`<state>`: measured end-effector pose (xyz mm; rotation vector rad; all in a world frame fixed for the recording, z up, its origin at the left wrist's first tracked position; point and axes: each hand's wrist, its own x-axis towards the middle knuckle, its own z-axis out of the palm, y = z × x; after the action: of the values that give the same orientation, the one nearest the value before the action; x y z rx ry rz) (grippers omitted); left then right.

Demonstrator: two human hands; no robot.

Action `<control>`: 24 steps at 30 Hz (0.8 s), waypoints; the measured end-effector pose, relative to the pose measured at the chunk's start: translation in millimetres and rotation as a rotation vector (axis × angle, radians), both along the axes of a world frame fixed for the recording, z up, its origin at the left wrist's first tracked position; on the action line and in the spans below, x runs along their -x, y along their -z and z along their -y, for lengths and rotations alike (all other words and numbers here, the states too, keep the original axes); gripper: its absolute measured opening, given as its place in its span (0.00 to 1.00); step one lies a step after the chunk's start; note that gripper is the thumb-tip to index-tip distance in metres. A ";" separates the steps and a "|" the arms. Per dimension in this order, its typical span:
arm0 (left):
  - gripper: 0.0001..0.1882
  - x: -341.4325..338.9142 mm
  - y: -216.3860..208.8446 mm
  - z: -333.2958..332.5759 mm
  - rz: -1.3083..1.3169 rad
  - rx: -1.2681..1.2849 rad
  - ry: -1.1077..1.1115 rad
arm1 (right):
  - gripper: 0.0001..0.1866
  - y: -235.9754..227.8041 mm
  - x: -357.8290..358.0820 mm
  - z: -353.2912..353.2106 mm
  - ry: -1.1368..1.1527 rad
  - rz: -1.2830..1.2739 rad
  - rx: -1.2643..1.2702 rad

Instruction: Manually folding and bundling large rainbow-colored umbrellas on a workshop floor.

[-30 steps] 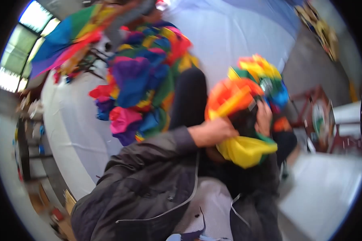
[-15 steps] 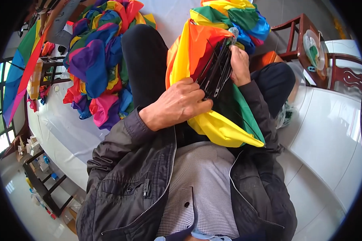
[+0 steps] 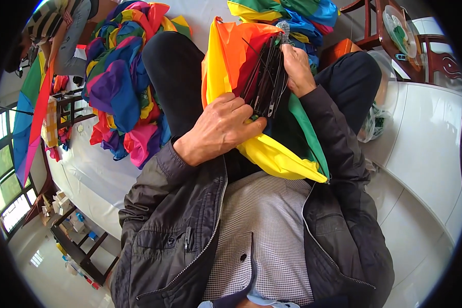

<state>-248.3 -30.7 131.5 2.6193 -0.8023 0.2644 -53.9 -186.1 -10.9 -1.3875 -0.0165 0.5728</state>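
A half-folded rainbow umbrella point(image 3: 220, 56) lies over my lap, its dark metal ribs point(image 3: 268, 77) bunched together and bare on the inner side. My left hand point(image 3: 223, 123) is closed on the yellow part of the canopy, thumb and fingers pinching the cloth beside the lower rib ends. Wrapped round the far right side of the rib bundle, my right hand point(image 3: 296, 69) grips the umbrella just below a greyish knobbly tip point(image 3: 283, 30). A yellow panel point(image 3: 280, 156) and a green panel point(image 3: 308, 136) hang toward my body and meet in a point.
A big heap of rainbow cloth point(image 3: 120, 87) lies left of my knee, and another rainbow pile point(image 3: 292, 15) is beyond my hands. At far left a person point(image 3: 61, 36) is beside an open rainbow umbrella point(image 3: 31, 123). A wooden chair point(image 3: 395, 41) stands at far right.
The view has shifted slightly. Both hands keep their hold on the umbrella, and its ribs now stand more upright. More of the person at far left shows.
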 end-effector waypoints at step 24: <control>0.11 -4.6 13.2 1.5 -0.132 -0.019 0.059 | 0.22 -21.7 4.4 -7.9 0.163 0.600 0.557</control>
<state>-243.7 -32.2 118.3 2.5944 -0.8389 0.0664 -58.4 -178.2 10.8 -2.0425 -0.2387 -0.0039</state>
